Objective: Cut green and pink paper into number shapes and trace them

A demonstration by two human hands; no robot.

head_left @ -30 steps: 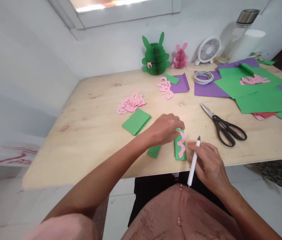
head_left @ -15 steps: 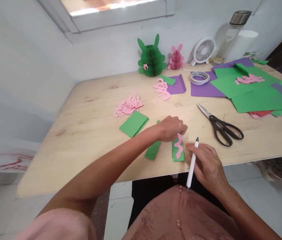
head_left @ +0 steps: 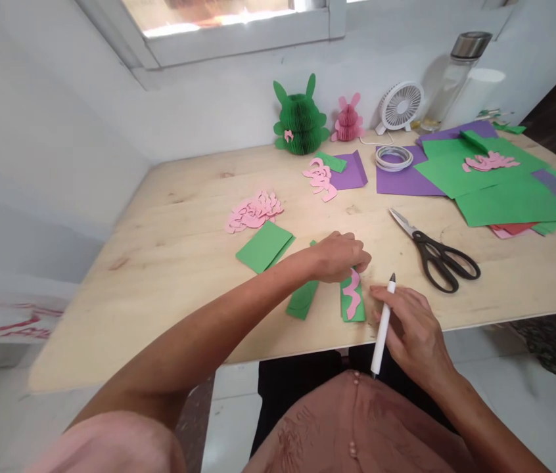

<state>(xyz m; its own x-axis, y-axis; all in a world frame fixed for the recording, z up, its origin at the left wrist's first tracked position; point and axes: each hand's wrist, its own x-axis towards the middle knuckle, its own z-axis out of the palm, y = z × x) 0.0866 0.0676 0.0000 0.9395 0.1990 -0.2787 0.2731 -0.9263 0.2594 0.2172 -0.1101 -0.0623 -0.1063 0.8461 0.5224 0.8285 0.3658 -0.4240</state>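
Note:
A wavy pink paper cutout (head_left: 353, 297) lies over a narrow green paper strip (head_left: 346, 309) by the table's front edge. My left hand (head_left: 341, 257) is closed at their far end, fingers bent down onto the cutout; the fingertips are partly hidden. In my right hand (head_left: 413, 328), a white pen (head_left: 382, 328) rests between thumb and fingers, its dark tip pointing away from me. That hand is just right of the strip. Another green strip (head_left: 302, 299) shows partly beneath my left forearm, and a folded green paper (head_left: 265, 246) sits farther left.
Black-handled scissors (head_left: 438, 253) lie open to the right. Pink cutouts (head_left: 255, 211) are heaped at the left. Behind stand a green paper rabbit (head_left: 301, 121), a pink paper rabbit (head_left: 347, 121) and a small white fan (head_left: 401, 106). Green sheets (head_left: 509, 197) cover the right side; tape rolls (head_left: 393, 158) rest on purple paper.
The whole view has shifted slightly downward in the frame. Both hands keep nearly the same pose over the table, the pen still held in the right one.

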